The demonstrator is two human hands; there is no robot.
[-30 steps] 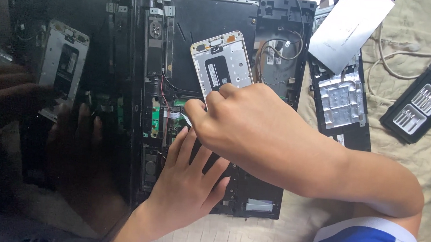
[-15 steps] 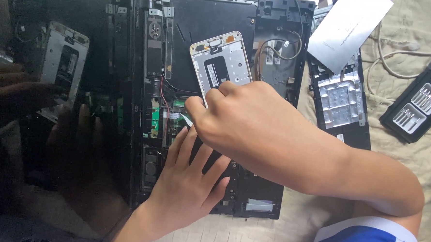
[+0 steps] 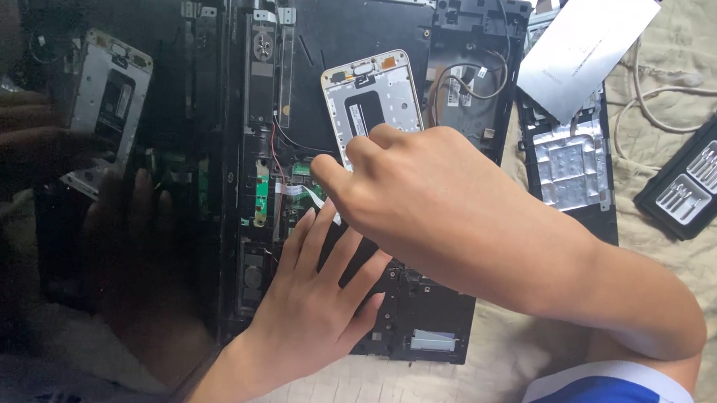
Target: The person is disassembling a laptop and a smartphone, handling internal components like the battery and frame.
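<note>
Centrally on the opened laptop base, the right hand pinches a pale phone frame with narrow grip, left hand flat below it, a white sheet lying to the right.

My left hand is bare, no ring, no glove; my right hand likewise, wrist and forearm uncovered; my blue short sleeve has a white band and stripes.

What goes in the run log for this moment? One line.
left hand flat on opened laptop base | right hand pinching at white ribbon cable
</note>
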